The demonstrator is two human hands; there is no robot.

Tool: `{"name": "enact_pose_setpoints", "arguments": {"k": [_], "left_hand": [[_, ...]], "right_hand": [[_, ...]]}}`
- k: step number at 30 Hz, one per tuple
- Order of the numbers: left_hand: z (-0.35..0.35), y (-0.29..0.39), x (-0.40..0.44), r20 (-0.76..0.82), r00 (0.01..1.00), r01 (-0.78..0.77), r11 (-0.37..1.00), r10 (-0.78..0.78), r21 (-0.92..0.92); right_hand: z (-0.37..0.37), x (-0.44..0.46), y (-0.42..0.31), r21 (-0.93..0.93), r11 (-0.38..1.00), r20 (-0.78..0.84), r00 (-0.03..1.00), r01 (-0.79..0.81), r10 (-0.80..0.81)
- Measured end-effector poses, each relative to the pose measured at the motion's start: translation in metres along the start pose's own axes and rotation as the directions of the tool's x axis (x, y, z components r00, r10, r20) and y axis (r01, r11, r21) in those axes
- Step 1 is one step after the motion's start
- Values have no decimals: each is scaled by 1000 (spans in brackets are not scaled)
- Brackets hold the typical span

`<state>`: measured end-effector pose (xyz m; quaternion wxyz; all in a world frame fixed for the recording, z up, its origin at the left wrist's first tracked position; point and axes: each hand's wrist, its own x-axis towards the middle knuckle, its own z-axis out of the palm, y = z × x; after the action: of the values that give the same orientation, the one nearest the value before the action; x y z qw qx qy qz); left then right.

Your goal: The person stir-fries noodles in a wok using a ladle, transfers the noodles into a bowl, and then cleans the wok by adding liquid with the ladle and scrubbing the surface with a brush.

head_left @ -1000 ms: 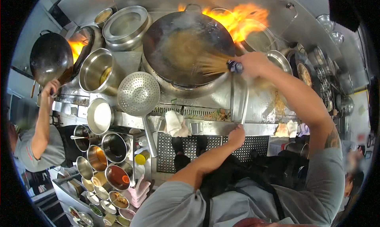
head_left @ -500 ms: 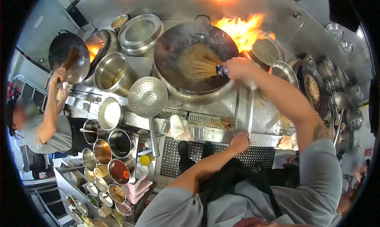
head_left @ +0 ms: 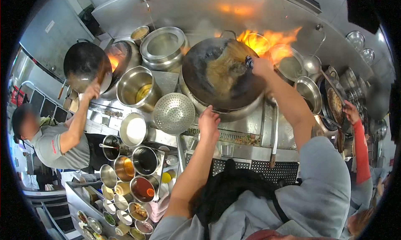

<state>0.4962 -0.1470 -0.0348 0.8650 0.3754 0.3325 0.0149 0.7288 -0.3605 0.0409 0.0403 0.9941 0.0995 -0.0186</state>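
Note:
My right hand (head_left: 263, 67) is closed round the bound end of a bamboo brush (head_left: 237, 55), whose bristles are in the brownish liquid inside a large black wok (head_left: 200, 66). My left hand (head_left: 209, 122) is at the wok's near edge, fingers bent near the rim; a white cloth seems partly hidden behind it, and whether the hand grips anything is unclear. A perforated strainer (head_left: 174, 113) lies left of my left hand. A long-handled tool (head_left: 275, 135) with a wooden end rests on the counter to the right.
Flames (head_left: 273, 41) rise behind the wok. At the left a co-worker (head_left: 58, 144) holds another black wok (head_left: 83, 64). A second person's hand (head_left: 351, 112) holds a ladle (head_left: 312, 65) at the right. Sauce pots (head_left: 144, 160) stand at the lower left; a steel pot (head_left: 138, 88) stands above them.
My left hand has left the long handle and moved to the wok's near rim. The brush has moved to the wok's far right side. Another person's arm with a ladle has appeared at the right.

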Motion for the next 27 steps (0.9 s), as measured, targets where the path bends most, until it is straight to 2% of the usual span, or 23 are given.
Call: {"name": "enact_pose_setpoints", "arguments": {"k": [2, 3, 6, 8, 9, 12, 15, 16, 18, 19, 23, 25, 26, 27], "left_hand": [[6, 3, 4, -7, 996, 88, 992, -89, -91], [7, 3, 7, -27, 991, 128, 983, -133, -132], [4, 0, 28, 78, 962, 272, 913, -261, -304], [8, -4, 47, 97, 950, 309, 864, -296, -398], [10, -7, 52, 106, 944, 327, 835, -314, -442], [16, -9, 53, 119, 958, 283, 803, -260, -525], [21, -17, 49, 58, 992, 127, 902, -113, -413], [21, -20, 49, 48, 998, 61, 928, -46, -369], [16, -16, 50, 49, 997, 70, 939, -57, -337], [14, -14, 50, 49, 997, 70, 943, -58, -324], [3, -5, 23, 26, 1000, -10, 965, 17, -262], [-7, -10, 15, 2, 1000, -11, 963, 12, -268], [-17, -13, 6, 38, 999, -26, 971, 36, -236], [-22, -13, -3, 88, 993, -59, 975, 80, -216]], "right_hand": [[-27, -10, -1, -6, 995, -52, 993, -102, 101], [-32, -18, 2, 2, 998, -28, 998, -62, 62], [-47, -61, 12, -14, 1000, 69, 997, 19, -19], [-67, -99, 8, -82, 996, 161, 987, 33, -19], [-64, -104, 13, -143, 990, 153, 988, 2, 20], [-47, -115, 26, 16, 994, 53, 993, -110, 109], [-45, -163, 6, 367, 923, -100, 981, -118, 166], [-43, -177, -3, 429, 890, -69, 976, -157, 206], [-36, -205, -15, 543, 806, 0, 960, -235, 280], [-10, -212, -8, 598, 795, -141, 962, -104, 232], [-8, -241, -17, 678, 713, -48, 956, -181, 288], [-6, -241, -13, 652, 737, -50, 960, -178, 276], [-9, -237, -11, 639, 750, -59, 962, -170, 268], [0, -228, -6, 631, 774, -182, 961, -47, 207]]}}
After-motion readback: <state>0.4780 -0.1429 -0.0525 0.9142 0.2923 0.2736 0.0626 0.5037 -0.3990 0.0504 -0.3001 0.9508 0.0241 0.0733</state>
